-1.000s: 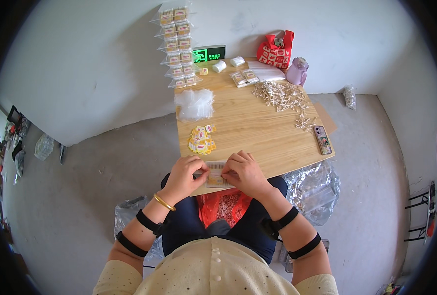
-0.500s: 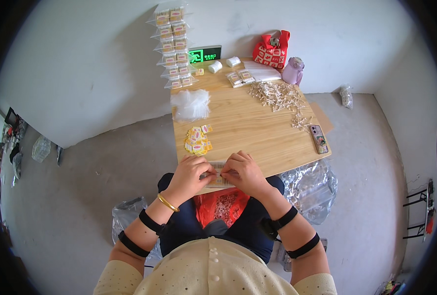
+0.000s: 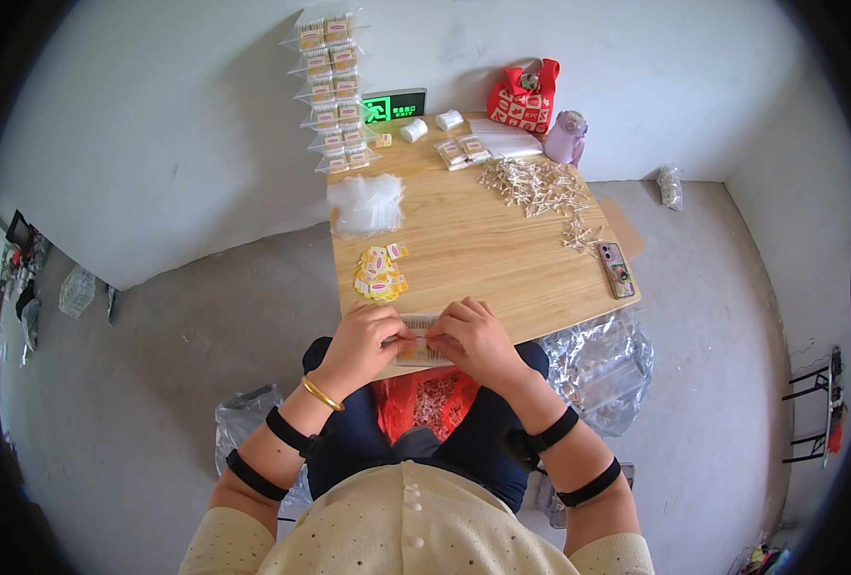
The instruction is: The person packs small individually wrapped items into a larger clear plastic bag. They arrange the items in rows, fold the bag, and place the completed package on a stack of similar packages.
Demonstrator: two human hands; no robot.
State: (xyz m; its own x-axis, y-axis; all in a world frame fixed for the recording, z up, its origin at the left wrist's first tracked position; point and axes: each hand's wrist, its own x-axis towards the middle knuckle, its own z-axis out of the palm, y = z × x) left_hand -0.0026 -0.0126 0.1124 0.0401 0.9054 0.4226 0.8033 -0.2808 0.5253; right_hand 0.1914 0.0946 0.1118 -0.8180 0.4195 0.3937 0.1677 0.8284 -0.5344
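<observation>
At the table's near edge lies a clear packet of cotton swabs (image 3: 418, 357), its rows of sticks showing between my hands. My left hand (image 3: 369, 341) pinches it from the left, fingers bent and a gold bangle on the wrist. From the right, my right hand (image 3: 474, 340) pinches the same packet, its fingertips close to those of the left. The fingers cover part of the packet's upper middle. Just beyond my left hand is a small pile of yellow-and-white printed cards (image 3: 380, 275). Farther back lies a heap of clear plastic bags (image 3: 366, 205).
Loose cotton swabs (image 3: 538, 188) spread over the table's right side, near a phone (image 3: 616, 271). Filled packs (image 3: 337, 91) stand stacked at the back left. Along the back are a red bag (image 3: 523, 101), a purple jug (image 3: 565, 140) and two white rolls (image 3: 413, 130). A red plastic bag (image 3: 425, 402) lies at my lap.
Both hands keep their pinch on the packet, with only slight finger movement. The whole view has shifted a little.
</observation>
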